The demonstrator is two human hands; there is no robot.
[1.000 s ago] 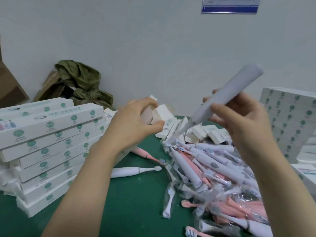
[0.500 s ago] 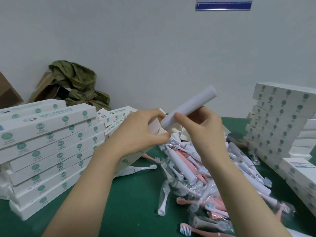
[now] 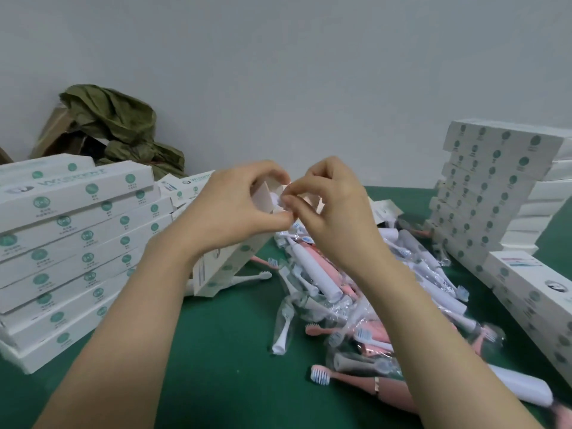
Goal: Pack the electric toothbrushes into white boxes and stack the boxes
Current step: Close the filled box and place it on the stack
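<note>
Tabletop (image 3: 223, 351) green, wall (image 3: 278, 72) pale grey, boxes (image 3: 77, 243) stacked

There are two hands, the left hand (image 3: 229, 209) and the right hand (image 3: 334, 212), with one open white box (image 3: 229, 267) between them. Packed white boxes stand in three stacks: a left stack (image 3: 77, 243) about eight layers high, a right stack (image 3: 483, 193) of roughly eight, and a low near-right stack (image 3: 532, 292) whose layers cannot be counted. The heap of toothbrushes (image 3: 340, 289) holds well over a dozen white and pink ones, too tangled in wrappers to count. Beside it lie one loose white toothbrush (image 3: 257, 276) and one loose pink toothbrush (image 3: 261, 261), and at the back are one green cloth bundle (image 3: 117, 125) and one brown carton (image 3: 52, 131).
</note>
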